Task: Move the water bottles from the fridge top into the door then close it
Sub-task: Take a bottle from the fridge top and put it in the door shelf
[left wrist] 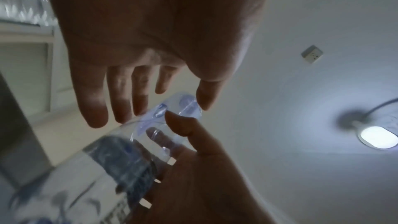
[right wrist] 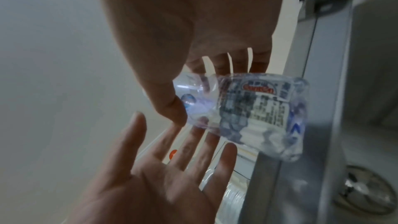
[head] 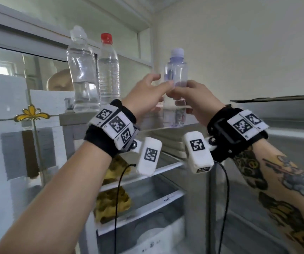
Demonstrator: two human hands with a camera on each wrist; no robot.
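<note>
Three water bottles stand on the grey fridge top (head: pixel 67 119): a tall clear one (head: pixel 81 70), a red-capped one (head: pixel 109 70) and, apart to the right, a small purple-capped bottle (head: pixel 176 70). My right hand (head: pixel 195 101) grips the purple-capped bottle's middle, thumb in front and fingers behind, as the right wrist view shows on the labelled bottle (right wrist: pixel 258 113). My left hand (head: pixel 147 94) is just left of that bottle with straight, spread fingers and holds nothing. In the left wrist view its fingers (left wrist: pixel 120 101) hover over the bottle (left wrist: pixel 120 159).
The fridge stands open below, with white shelves (head: pixel 147 173) and yellowish food (head: pixel 110 204) on them. The open door (head: pixel 285 129) is at the right. A small glass (head: pixel 68 104) sits at the fridge top's left edge. A tiled wall (head: pixel 4 107) is at the left.
</note>
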